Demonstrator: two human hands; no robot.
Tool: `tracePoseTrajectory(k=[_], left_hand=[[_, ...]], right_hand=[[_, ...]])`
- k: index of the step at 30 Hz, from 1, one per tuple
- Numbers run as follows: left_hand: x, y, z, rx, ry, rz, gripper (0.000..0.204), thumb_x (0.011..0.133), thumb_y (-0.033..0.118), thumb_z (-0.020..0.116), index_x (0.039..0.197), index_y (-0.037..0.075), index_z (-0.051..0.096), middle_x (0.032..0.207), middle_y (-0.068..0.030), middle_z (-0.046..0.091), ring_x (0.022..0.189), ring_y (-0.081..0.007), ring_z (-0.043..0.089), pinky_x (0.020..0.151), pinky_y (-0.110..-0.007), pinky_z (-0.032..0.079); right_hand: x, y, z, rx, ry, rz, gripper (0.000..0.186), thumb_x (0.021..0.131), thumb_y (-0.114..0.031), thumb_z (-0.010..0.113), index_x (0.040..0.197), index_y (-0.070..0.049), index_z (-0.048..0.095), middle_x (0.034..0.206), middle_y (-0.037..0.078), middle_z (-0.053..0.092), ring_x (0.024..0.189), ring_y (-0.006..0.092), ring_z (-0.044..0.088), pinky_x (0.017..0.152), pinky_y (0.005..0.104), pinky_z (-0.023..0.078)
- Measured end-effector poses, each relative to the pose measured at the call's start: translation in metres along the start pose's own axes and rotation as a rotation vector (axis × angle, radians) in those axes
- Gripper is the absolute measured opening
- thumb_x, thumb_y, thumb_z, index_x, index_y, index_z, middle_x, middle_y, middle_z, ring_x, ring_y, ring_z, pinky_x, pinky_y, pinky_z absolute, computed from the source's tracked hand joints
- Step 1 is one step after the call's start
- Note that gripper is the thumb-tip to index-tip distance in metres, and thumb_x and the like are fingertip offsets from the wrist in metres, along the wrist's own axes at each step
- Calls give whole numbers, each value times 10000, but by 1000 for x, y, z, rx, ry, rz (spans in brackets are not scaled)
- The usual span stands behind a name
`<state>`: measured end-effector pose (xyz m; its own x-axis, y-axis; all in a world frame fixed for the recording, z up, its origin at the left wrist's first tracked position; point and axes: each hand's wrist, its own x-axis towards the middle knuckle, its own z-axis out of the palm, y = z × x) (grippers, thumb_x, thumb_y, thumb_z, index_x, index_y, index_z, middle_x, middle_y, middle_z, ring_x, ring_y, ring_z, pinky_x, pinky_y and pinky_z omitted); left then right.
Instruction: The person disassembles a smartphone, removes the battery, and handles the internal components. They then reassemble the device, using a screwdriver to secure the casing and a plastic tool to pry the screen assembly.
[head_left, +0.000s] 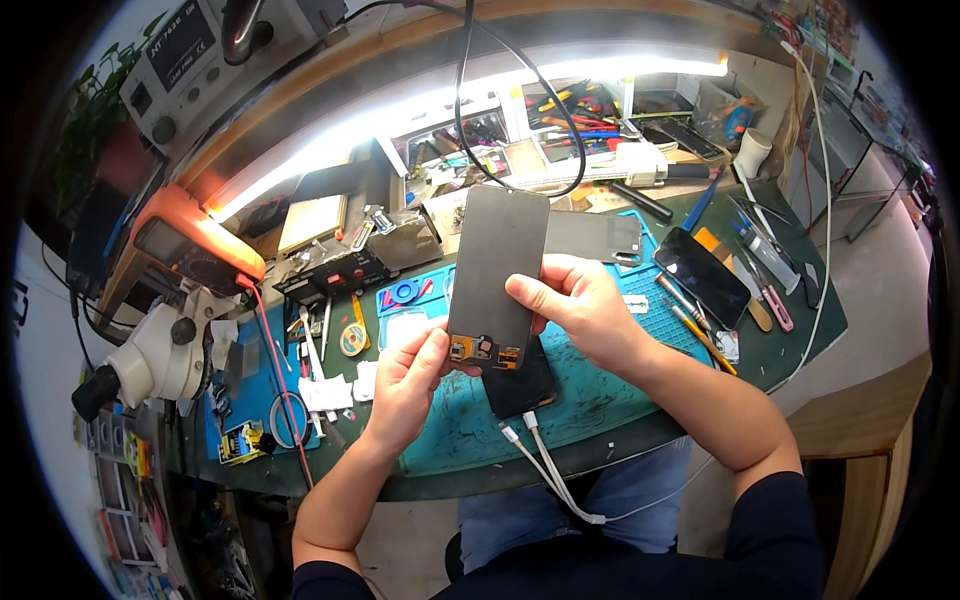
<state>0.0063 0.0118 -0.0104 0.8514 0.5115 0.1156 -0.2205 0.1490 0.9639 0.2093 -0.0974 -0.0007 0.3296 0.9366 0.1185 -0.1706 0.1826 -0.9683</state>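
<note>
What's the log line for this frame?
left hand: grips screen panel bottom | right hand: holds panel side | phone: underneath on blue mat, white cable plugged

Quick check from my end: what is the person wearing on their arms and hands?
Both hands, left hand and right hand, are bare: no gloves, and no rings or watch that I can see. The forearms are uncovered. Dark navy sleeves sit pushed up around the elbows.

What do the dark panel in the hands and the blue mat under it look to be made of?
The dark panel, held by the left hand and right hand, looks like matte glass or plastic; an orange flex strip with small components shows at its lower edge. The blue mat looks like soft silicone or rubber, dull with moulded ridges.
</note>
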Motion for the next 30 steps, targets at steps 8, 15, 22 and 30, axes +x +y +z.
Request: tracePoseTrajectory(k=[8, 15, 22, 30], left_hand=[[-1, 1, 0, 31, -6, -31, 377, 1038, 146, 446, 1336, -79, 501, 1171, -154, 644, 1035, -204, 640, 856, -362, 547], [-2, 0, -2, -11, -28, -42, 371, 1009, 116, 474, 1318, -85, 517, 1183, -165, 637, 1038, -216, 639, 858, -367, 548], [-2, 2, -1, 7, -31, -45, 375, 984, 83, 491, 1316, -88, 517, 1175, -170, 641, 1018, -221, 643, 858, -359, 548], [-1, 2, 4, 80, 41, -83, 355, 976, 94, 567, 1290, -71, 545, 1142, -147, 660, 981, -190, 654, 852, -336, 549]], right_hand=[[1, 2, -4, -54, -21, 41, 268, 966, -260, 634, 1049, -9, 680, 868, 10, 672, 705, 57, 561, 624, 214, 461], [2, 0, -4, -46, -15, 27, 257, 957, -267, 646, 976, -13, 677, 818, -2, 655, 679, 48, 550, 600, 209, 453], [3, 1, -2, -40, 12, 6, 264, 943, -281, 665, 940, -19, 692, 781, -14, 651, 648, 34, 532, 570, 205, 444], [3, 1, -4, -30, -20, 27, 265, 950, -267, 655, 1020, -13, 681, 822, -12, 654, 681, 41, 538, 605, 209, 451]])
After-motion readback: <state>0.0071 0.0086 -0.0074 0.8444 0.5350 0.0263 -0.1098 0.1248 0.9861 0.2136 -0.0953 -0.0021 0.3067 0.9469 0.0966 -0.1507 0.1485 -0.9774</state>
